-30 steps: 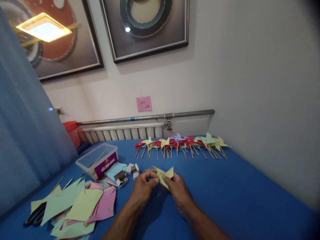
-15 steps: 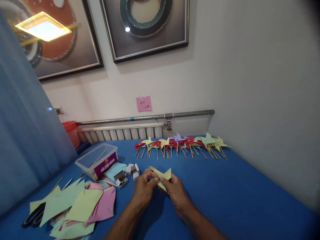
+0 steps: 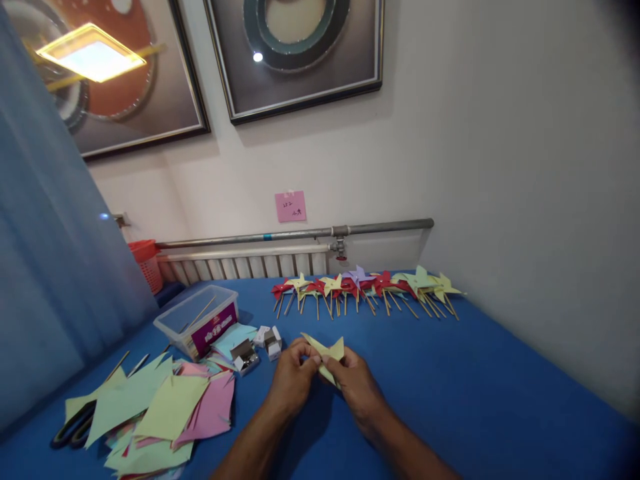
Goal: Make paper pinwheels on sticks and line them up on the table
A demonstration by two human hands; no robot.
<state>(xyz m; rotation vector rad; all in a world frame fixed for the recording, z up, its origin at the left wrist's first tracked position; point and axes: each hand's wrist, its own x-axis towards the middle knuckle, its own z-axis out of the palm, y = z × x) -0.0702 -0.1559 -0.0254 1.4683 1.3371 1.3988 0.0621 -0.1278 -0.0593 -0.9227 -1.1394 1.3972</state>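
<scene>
Between my two hands is a pale yellow paper pinwheel (image 3: 334, 349), its points folded and sticking up and out. My left hand (image 3: 294, 373) pinches its left side near the middle, thumb and fingers together. From the other side my right hand (image 3: 354, 381) grips the paper, thumb pressed near the centre. The two thumbs nearly meet, and what lies under them is hidden. Just left of my left hand stand small open white boxes (image 3: 273, 343); the nearer box (image 3: 246, 359) shows small shiny bits inside.
Finished pinwheels (image 3: 357, 280) on sticks lie in a row at the back of the blue table (image 3: 450, 387). At left are a clear plastic tub (image 3: 173, 327) with sticks, a heap of cut paper sheets (image 3: 173, 407) and black-handled scissors (image 3: 75, 427). A pipe (image 3: 385, 227) and radiator run along the wall.
The view has shifted slightly, so everything sits a little further right. Both hands keep their hold on the yellow pinwheel, with only small finger movement.
</scene>
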